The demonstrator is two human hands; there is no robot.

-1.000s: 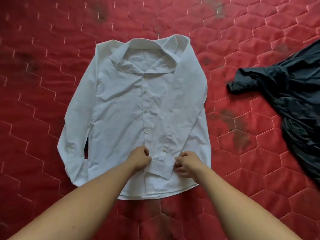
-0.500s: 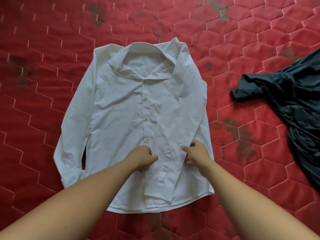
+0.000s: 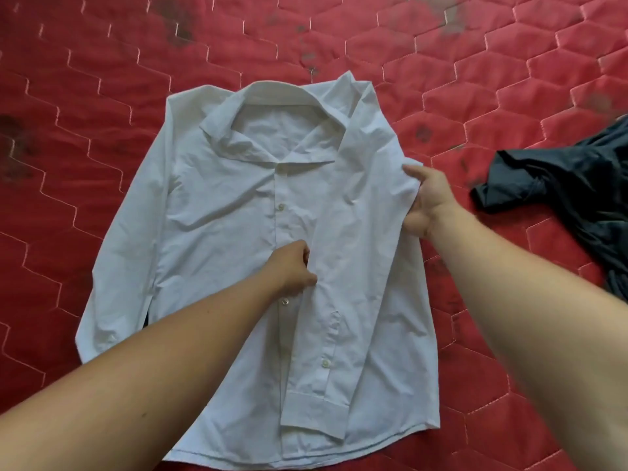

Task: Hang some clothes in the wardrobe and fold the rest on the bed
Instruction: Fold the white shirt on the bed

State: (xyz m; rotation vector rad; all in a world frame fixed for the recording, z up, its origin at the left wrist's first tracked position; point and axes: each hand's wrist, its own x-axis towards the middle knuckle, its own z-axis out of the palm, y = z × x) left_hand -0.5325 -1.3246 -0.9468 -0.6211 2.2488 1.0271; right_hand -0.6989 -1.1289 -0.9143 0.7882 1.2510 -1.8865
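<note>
- One white shirt (image 3: pixel 221 205) is being folded face up on the red quilted bed cover (image 3: pixel 102 79), its collar (image 3: pixel 282 93) at the end farthest from the person.
- Below the collar and to its right, one long sleeve (image 3: pixel 339 300) is being laid down the shirt front, with the cuff (image 3: pixel 314 413) lying close to the hem.
- The sleeve's inner edge, well below the collar and just beside the row of buttons (image 3: pixel 281 207), is being pinched in the curled fingers of the left hand (image 3: pixel 292 270).
- The shirt's outer fold, below and to the right of the collar, is being grasped by the right hand (image 3: pixel 428 202), thumb over the cloth and fingers apparently under it.
- The cloth is being judged light, thin and limp: it is creasing all over and is likely to sag wherever it is not being supported.
- Little slipping is being expected on the quilted cover, though a loose layer may be dragged out of line by a quick pull.
- Folded edges, seams and the cuff are being judged the best places for a hold, since they are firmer than the open front; two holds set well apart are being favoured so that the fold is kept straight.
- The buttons are being judged the only hard parts, and they may be snagged.
- A dark garment (image 3: pixel 560 192) is being left crumpled far to the right of the collar, apart from the shirt, and is not being touched.
- No brand, label or readable writing is being shown anywhere, not even inside the collar.
</note>
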